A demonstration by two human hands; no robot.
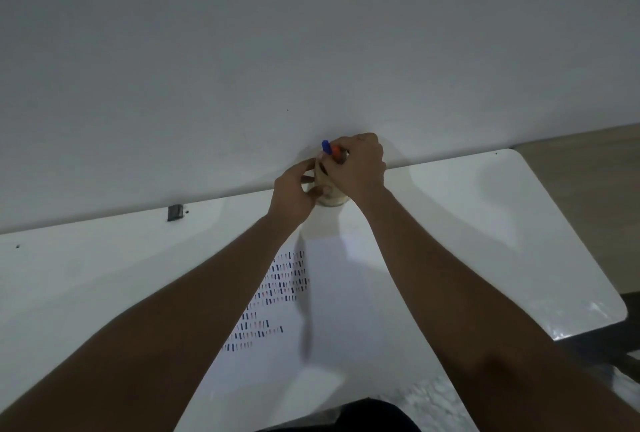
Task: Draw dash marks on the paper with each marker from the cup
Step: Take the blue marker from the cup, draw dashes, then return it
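Both hands are reaching to the far edge of the white table (485, 223), where a small cup (329, 199) is standing against the wall (242, 68). The left hand (294, 194) is wrapping around the cup's left side, fingers curled onto it and steadying it. The right hand (356, 168) is closing over the cup's mouth from the right, fingers bunched around the markers there. A blue marker cap (325, 147) is sticking up just left of the knuckles, and an orange marker (335, 150) is showing right beside it; which of the two the fingers are actually pinching I cannot tell, since the hand is covering the barrels.

The markers are standing roughly upright in the cup, long axes pointing up and slightly toward the far wall. The right hand is sitting directly on top of them, so it is the nearer hand, and a pull would likely need to go straight up along that axis while the left hand is holding the cup down.

The paper (346, 310) is lying nearer the person, between the two forearms, well apart from the cup. Rows of short dash marks (277, 293) in dark and reddish colours are filling its left part, so the task seems well under way, with the right part of the sheet bare.
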